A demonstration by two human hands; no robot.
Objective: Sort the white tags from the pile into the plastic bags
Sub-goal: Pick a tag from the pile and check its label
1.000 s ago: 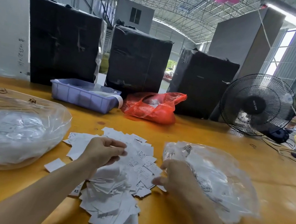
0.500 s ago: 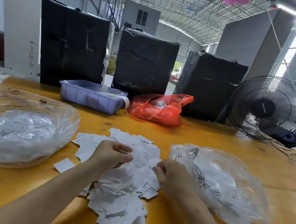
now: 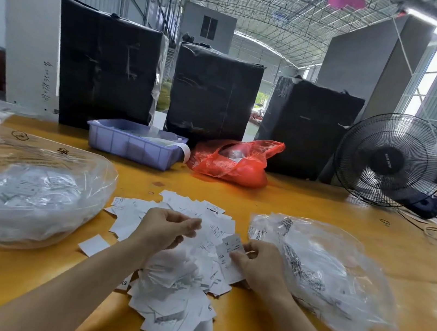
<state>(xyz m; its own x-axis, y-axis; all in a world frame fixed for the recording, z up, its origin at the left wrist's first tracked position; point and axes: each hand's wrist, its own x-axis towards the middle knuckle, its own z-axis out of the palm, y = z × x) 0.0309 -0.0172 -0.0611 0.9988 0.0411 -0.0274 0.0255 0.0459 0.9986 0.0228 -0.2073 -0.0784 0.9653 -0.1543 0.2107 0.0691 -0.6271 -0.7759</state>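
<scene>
Tag pile [image 3: 178,282]: white tags heaped on the yellow table [image 3: 305,207], centre near, between two clear plastic bags.
Left bag [image 3: 27,192]: left of pile, holds tags.
Right bag [image 3: 318,270]: right of pile, holds tags.
Left hand [image 3: 164,228]: above pile, fingers curled together; contents cannot be told.
Right hand [image 3: 259,263]: fingers pinched on one tag [image 3: 229,250], beside right bag.
</scene>
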